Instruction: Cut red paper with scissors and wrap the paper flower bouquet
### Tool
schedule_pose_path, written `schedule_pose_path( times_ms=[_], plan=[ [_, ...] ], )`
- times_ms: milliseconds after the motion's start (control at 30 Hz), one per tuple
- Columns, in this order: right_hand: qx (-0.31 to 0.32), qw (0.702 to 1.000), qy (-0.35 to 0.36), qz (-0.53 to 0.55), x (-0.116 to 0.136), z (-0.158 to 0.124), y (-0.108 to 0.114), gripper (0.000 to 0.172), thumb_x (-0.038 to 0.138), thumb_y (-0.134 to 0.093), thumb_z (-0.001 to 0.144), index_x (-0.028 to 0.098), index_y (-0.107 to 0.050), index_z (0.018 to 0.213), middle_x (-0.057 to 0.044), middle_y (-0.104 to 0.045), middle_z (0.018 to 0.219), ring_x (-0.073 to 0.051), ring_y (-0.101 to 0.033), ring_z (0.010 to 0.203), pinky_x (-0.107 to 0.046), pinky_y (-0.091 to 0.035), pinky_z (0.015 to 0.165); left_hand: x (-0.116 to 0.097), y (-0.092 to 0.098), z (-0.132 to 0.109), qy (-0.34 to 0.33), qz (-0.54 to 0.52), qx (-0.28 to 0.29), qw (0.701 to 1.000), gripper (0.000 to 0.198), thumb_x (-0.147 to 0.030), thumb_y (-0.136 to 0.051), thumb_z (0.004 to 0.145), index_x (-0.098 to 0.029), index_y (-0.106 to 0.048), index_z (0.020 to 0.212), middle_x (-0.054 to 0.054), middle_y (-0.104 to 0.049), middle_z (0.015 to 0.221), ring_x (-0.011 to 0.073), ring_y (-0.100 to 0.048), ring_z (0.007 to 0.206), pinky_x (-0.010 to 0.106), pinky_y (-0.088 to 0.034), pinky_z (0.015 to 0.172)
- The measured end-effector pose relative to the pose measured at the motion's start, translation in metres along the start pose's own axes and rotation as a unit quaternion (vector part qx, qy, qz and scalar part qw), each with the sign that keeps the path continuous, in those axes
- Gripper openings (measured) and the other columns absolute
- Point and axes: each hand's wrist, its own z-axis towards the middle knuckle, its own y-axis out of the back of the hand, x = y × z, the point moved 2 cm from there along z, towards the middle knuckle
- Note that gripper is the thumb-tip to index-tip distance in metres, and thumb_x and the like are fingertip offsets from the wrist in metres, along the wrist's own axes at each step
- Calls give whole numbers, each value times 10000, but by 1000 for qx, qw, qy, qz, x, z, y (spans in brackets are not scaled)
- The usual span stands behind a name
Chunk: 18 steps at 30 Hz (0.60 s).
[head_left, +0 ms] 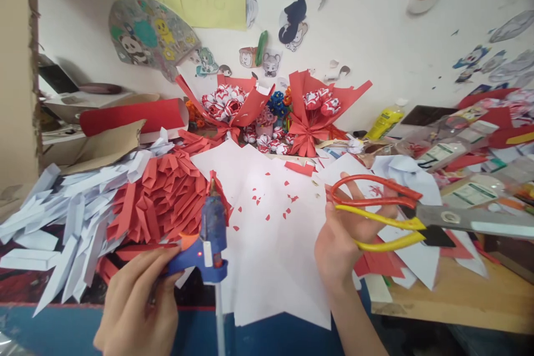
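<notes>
My left hand [139,300] is closed round the handle of a blue glue gun [213,233], whose nozzle points up and away. A clear glue stick [220,317] hangs out of its rear end, and a small red light glows on the handle. In my right hand [342,239] is a pair of scissors [384,211] with one red and one yellow handle loop, its blades pointing right. White paper sheets [283,267] lie between my hands, with small red paper scraps [267,217] scattered on them.
Folded red paper strips [162,194] and white ones [79,233] are heaped on the left. Red-wrapped paper bouquets [225,103] stand against the wall at the back. A yellow bottle [386,119], clear plastic bottles [475,192] and paper pieces crowd the right.
</notes>
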Motion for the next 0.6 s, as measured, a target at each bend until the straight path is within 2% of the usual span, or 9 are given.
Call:
schedule_pose_path(
  times_ms=[100,200,400,500,600],
  plan=[
    [-4,1000,13,-13,3,0,0,617,117,-635,792,314,-366,1312,-58,-582,1321,-247,-525,1281,-543,-430,1059,-3,-6,-4,-94,30,-25,995,461,0,-673,748,-232,-674,1146,75,-712,944,251,-657,911,408,-525,847],
    [-4,1000,14,-11,3,-1,1,627,111,-641,787,315,-370,1314,-64,-576,1333,-252,-514,1295,-538,-430,1061,-7,-9,-7,-131,52,-29,990,475,18,-689,724,-208,-685,1142,80,-726,924,244,-668,885,383,-535,838],
    [9,1000,-15,-7,-3,-1,1,687,136,-691,745,320,-367,1322,-67,-552,1351,-258,-576,1197,-558,-452,1035,-13,-7,-11,-132,59,-29,989,497,6,-705,724,-213,-680,1169,77,-732,937,237,-675,914,362,-539,862],
    [18,1000,-17,-9,-4,-1,1,721,131,-693,735,326,-359,1343,-51,-578,1304,-229,-607,1112,-555,-436,1048,-13,-7,-13,-131,41,-32,990,515,46,-710,690,-188,-689,1149,94,-727,937,252,-664,919,376,-532,858],
    [12,1000,-15,6,-4,-1,2,699,119,-688,734,336,-378,1322,-40,-580,1294,-213,-618,1063,-532,-445,1037,-11,-7,-14,-116,6,-24,993,504,42,-685,714,-210,-682,1150,87,-719,957,252,-651,933,384,-526,851]
  ],
)
